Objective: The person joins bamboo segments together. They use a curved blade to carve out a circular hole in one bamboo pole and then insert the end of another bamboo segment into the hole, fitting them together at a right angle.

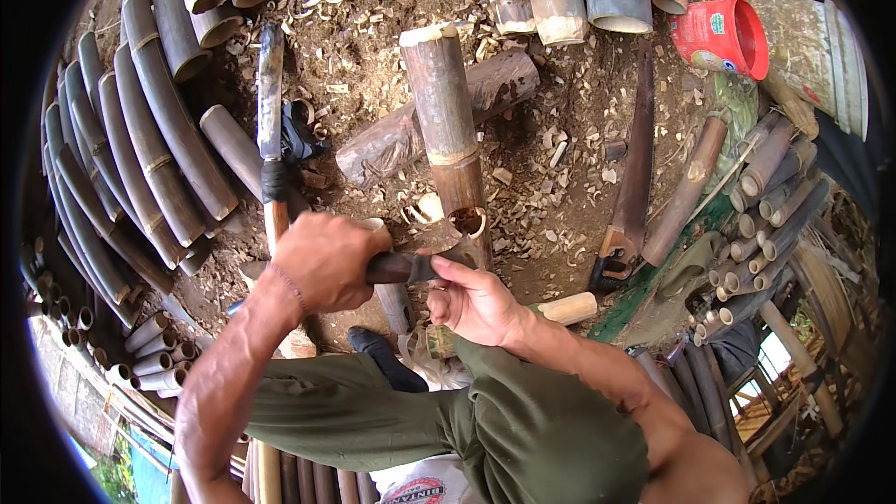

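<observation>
My left hand (329, 259) is wrapped round the thick dark handle of a knife (390, 268), held level above my knees. Its short blade points right, toward the near open end of a bamboo tube (446, 121). My right hand (478, 306) has its fingers curled, with the thumb pressed on the knife where handle meets blade. The tube slants away from me, resting across a brown log (383, 145). Its near rim shows pale cut edges, partly behind the blade.
A machete (271, 103) stands left of the log; a handsaw (633, 168) lies right. Bamboo tubes (159, 168) are stacked at left, with thinner pieces (765, 215) at right. A red bucket (719, 37) lies tipped at far right. Shavings (560, 121) litter the dirt.
</observation>
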`<state>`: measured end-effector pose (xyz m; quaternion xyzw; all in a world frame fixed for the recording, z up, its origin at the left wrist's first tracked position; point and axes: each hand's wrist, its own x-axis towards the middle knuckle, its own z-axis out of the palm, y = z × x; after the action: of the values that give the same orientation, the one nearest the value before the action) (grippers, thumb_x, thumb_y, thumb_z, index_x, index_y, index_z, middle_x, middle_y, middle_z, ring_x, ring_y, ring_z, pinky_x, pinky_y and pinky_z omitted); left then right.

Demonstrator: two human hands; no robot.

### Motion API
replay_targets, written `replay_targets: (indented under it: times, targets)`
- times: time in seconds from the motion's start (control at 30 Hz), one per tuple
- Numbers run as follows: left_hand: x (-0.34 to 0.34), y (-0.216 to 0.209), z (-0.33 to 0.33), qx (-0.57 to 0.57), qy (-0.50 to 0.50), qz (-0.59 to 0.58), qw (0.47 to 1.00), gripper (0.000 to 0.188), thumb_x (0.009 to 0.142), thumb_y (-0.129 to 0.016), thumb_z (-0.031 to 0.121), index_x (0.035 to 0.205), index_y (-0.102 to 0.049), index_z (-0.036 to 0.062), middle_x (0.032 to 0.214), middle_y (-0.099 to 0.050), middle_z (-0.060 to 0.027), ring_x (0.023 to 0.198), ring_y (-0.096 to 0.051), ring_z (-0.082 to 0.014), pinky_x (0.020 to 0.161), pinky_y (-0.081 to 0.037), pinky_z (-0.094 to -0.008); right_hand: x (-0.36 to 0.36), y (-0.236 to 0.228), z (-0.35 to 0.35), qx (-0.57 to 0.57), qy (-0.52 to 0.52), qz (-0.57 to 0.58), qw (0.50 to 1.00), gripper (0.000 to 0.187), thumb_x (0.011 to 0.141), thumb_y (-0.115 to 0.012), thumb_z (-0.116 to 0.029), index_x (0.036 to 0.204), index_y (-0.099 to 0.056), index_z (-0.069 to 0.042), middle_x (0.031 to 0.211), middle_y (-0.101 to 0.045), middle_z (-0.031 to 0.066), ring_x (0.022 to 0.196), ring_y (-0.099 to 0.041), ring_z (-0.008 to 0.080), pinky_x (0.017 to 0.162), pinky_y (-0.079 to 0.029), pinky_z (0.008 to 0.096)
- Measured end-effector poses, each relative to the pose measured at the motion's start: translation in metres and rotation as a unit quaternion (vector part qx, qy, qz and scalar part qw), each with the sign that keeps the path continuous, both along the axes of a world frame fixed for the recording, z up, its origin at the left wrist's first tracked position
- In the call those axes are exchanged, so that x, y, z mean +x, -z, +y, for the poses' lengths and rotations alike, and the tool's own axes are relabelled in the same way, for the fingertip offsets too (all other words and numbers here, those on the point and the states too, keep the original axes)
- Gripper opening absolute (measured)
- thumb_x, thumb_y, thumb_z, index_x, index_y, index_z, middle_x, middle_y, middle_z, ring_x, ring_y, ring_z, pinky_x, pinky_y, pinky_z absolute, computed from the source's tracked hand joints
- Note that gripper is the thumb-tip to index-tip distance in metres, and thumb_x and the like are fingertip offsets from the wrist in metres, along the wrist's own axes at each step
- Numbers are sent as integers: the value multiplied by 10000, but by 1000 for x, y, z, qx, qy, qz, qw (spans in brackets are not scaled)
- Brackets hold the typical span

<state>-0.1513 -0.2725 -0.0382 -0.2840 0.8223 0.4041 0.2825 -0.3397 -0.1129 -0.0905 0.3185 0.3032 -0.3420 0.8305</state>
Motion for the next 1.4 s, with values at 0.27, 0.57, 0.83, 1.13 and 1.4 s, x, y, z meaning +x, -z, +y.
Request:
replay_targets:
  times: [0.27, 0.57, 0.83, 1.13, 1.4]
  targets:
    - [-13, 37, 188, 101, -470, 13, 877, 384, 706, -718, 199, 1072, -642, 112, 902, -702, -147, 811, -696, -341, 764, -563, -448, -16, -19, 7, -114, -377, 384, 835, 266, 938, -631, -248, 1001, -682, 6, 591, -623, 88, 500, -604, 154, 460, -463, 302]
    - [-112, 32, 229, 143, -586, 44, 796, 457, 814, -702, 223, 1139, -496, -23, 891, -646, -257, 737, -666, -416, 681, -544, -493, -29, -4, 10, -165, -458, 585, 649, 327, 978, -536, -309, 881, -679, -31, 654, -679, 63, 600, -670, 208, 603, -522, 375]
    - [7, -15, 88, -146, -22, 6, 989, 166, 814, -616, 85, 962, -544, 99, 808, -620, -76, 727, -674, -264, 697, -517, -435, 6, 19, 37, -95, -34, 19, 995, 295, 1033, -515, -260, 1269, -548, -86, 1109, -687, 92, 632, -656, 174, 621, -577, 329]
    - [-1, 25, 153, 37, -204, 42, 977, 338, 732, -711, 122, 1012, -524, 86, 854, -630, -107, 743, -674, -299, 683, -553, -431, -26, 0, 31, -218, -317, 294, 875, 286, 1013, -547, -271, 1153, -617, -32, 1002, -717, 106, 484, -550, 94, 464, -459, 238]
    - [9, -3, 84, -66, -73, 38, 994, 220, 730, -666, 82, 922, -557, 88, 780, -636, -100, 741, -675, -294, 657, -512, -414, -9, -2, 21, -54, -88, 70, 992, 283, 1015, -547, -227, 1246, -546, -63, 1163, -657, 87, 586, -635, 158, 559, -556, 308]
